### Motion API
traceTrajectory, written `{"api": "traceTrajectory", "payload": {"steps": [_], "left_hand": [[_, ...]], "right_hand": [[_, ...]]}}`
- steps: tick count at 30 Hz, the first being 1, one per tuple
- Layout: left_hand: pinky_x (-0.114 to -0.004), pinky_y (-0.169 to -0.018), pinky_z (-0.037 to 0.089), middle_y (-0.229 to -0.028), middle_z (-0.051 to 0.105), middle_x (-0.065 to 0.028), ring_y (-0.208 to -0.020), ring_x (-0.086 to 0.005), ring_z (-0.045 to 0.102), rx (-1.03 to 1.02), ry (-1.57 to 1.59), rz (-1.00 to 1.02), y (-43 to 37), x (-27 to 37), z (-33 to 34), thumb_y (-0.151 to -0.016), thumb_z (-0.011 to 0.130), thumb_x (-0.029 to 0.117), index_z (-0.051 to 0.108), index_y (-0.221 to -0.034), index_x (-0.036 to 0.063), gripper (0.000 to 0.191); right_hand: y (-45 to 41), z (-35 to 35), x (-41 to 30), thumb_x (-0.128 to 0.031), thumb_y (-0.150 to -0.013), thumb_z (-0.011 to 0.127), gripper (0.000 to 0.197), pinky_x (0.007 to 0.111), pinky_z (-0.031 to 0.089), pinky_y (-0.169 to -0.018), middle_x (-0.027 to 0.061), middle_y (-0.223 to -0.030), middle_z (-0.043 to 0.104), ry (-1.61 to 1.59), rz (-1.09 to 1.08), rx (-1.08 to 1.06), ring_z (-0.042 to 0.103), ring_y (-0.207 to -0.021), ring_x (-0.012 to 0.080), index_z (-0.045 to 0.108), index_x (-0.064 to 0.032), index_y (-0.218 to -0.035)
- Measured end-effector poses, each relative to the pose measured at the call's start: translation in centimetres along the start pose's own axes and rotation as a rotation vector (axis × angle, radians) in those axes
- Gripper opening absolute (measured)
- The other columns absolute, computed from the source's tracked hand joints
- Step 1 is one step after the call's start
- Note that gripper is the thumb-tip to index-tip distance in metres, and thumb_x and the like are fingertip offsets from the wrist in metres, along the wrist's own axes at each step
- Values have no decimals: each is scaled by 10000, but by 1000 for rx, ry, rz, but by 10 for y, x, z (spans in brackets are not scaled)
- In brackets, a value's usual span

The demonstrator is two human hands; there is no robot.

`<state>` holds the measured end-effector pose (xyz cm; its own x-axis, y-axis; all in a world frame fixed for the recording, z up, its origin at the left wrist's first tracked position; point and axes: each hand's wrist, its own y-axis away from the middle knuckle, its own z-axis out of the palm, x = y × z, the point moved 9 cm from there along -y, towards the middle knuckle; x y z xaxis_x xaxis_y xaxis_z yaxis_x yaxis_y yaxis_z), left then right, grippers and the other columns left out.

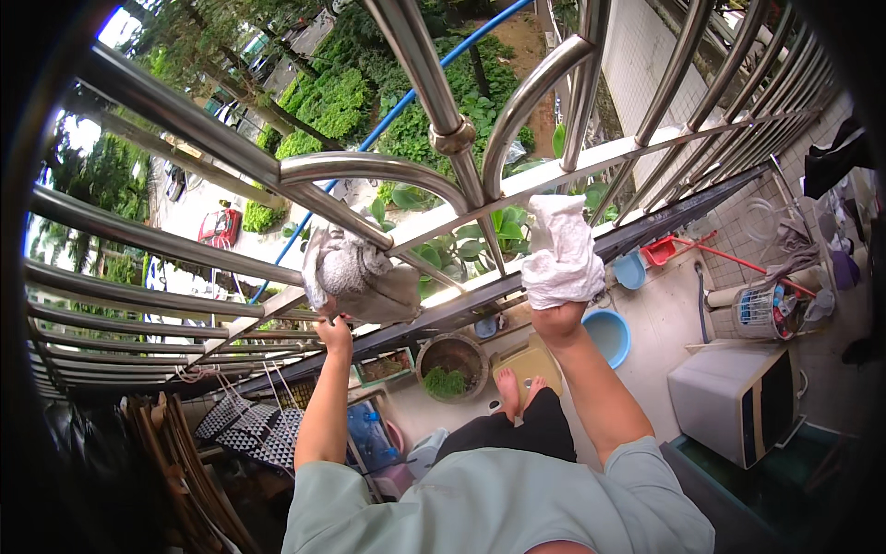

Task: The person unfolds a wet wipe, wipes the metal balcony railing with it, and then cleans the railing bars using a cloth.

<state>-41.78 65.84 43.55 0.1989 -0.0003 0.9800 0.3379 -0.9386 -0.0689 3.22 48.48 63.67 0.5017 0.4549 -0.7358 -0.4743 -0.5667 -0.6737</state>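
My left hand (335, 331) grips the lower end of a worn grey towel (353, 270), which is bunched against the stainless steel window bars (242, 266). My fingers are partly hidden by its folds. A crumpled white cloth (562, 256) rises from my right hand (559, 322), whose fingers it mostly covers. This cloth is in front of the flat metal crossbar (533, 181) and the dark sill (612, 239). Between both hands, green potted leaves (509, 225) show behind the railing.
Below me are a yellow stool (522, 363) under my bare feet, a round planter (453, 353), a light-blue basin (615, 338) and a red dustpan (657, 251). To the right stand a wire basket (756, 311) and a boxy white appliance (720, 395). Folded cardboard (173, 457) leans at left.
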Motion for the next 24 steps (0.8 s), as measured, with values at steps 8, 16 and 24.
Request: {"api": "traceTrajectory", "payload": {"steps": [8, 16, 24], "left_hand": [[-211, -519, 458, -842, 598, -26, -637, -80, 553, -100, 158, 54, -9, -20, -2, -987, 465, 96, 566, -1079, 24, 155], [-228, -477, 387, -623, 476, -4, -510, -75, 435, -103, 231, -14, -1, 2, 8, -999, 464, 101, 568, -1038, 12, 142], [-229, -481, 418, -635, 499, -2, -508, -75, 471, -46, 191, 15, -7, -8, -2, -982, 473, 95, 579, -1011, 15, 136]], "right_hand": [[-6, 42, -5, -108, -653, 676, 629, 480, 326, -1081, 232, -1268, 523, 392, -76, -192, 451, -1222, 418, 527, 64, -1240], [-11, 111, -60, -205, -708, 720, 579, 484, 367, -1063, 187, -1263, 581, 500, -434, -464, 523, -1200, 354, 574, 53, -1205], [-8, 143, -75, -144, -780, 614, 387, 459, 350, -1073, 184, -1213, 592, 561, -502, -470, 554, -1144, 323, 616, 46, -1118]]}}
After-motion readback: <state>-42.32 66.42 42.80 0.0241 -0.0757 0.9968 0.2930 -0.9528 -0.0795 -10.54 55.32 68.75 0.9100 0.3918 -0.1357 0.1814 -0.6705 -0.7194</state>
